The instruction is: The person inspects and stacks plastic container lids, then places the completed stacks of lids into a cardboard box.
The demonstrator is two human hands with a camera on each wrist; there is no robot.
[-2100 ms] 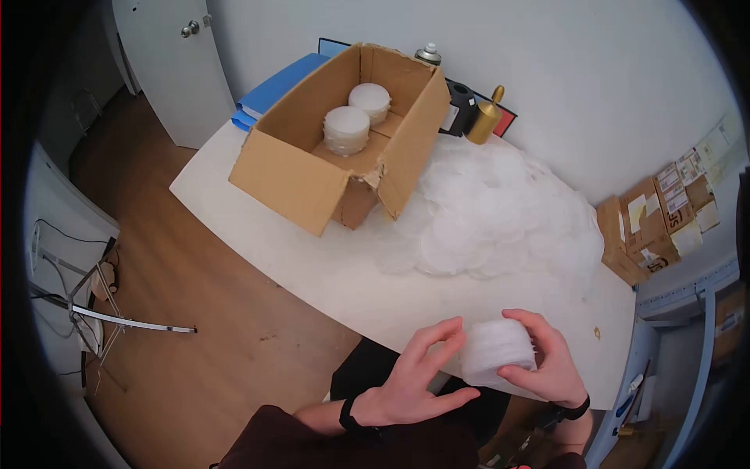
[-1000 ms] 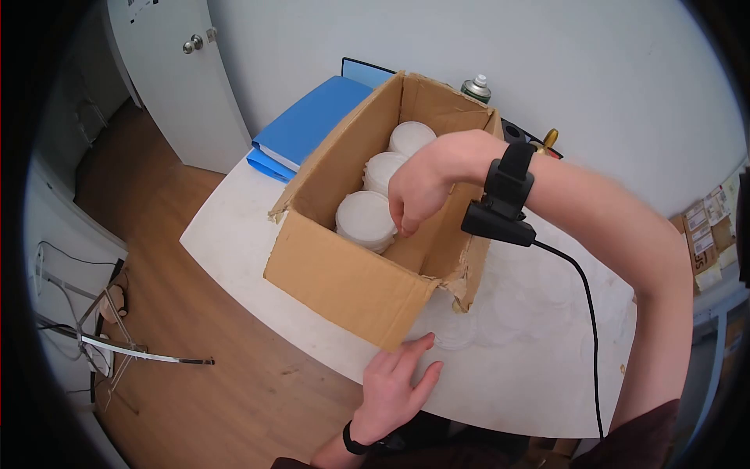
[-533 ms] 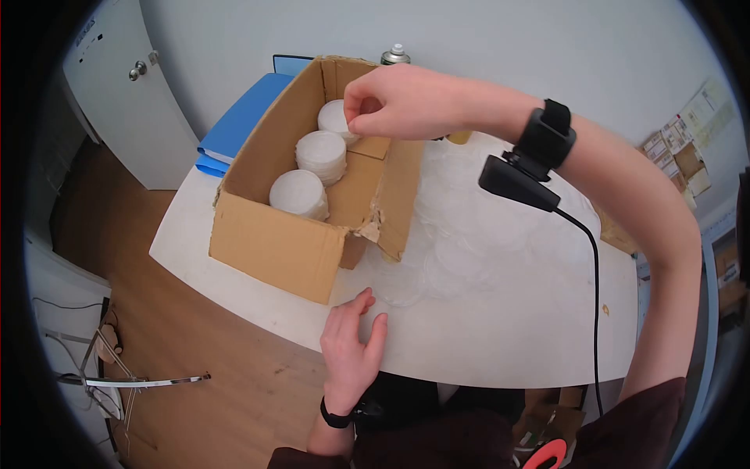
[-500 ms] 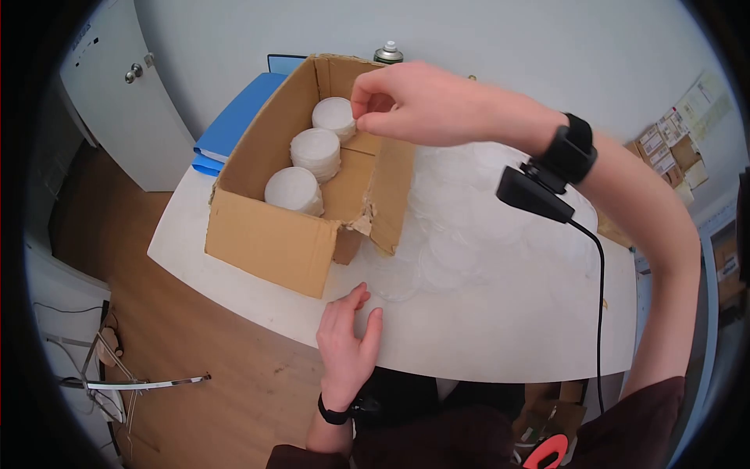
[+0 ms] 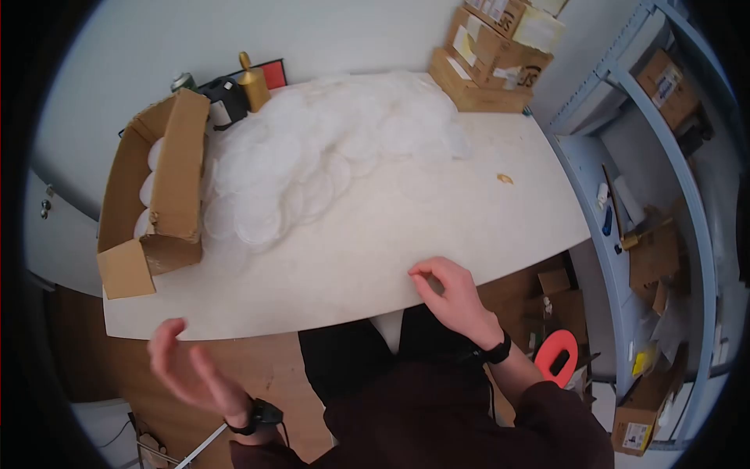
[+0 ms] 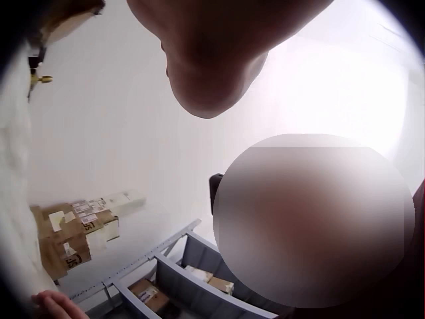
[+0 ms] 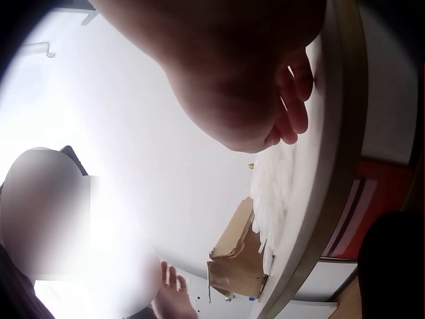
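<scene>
My left hand, a little blurred, hovers off the table's front left edge with its fingers apart and nothing in them. Over the front edge of the white table, my right hand has loosely bent fingers and shows nothing between them. Beyond the hands spreads a heap of thin, round, translucent white discs. The open cardboard box stands left of the heap. Inside it, partly hidden by the raised flap, are stacks of the same white discs.
Behind the heap stand a black object, a brass-coloured handled piece and a spray can. Taped cartons fill the back right corner. A blue-grey shelf rack borders the table on the right. One small tan scrap lies on the tabletop.
The right hand gripped a disc stack, then reached into the box, where a third stack now sits. It has since come back to the front edge. The head view has turned right.
</scene>
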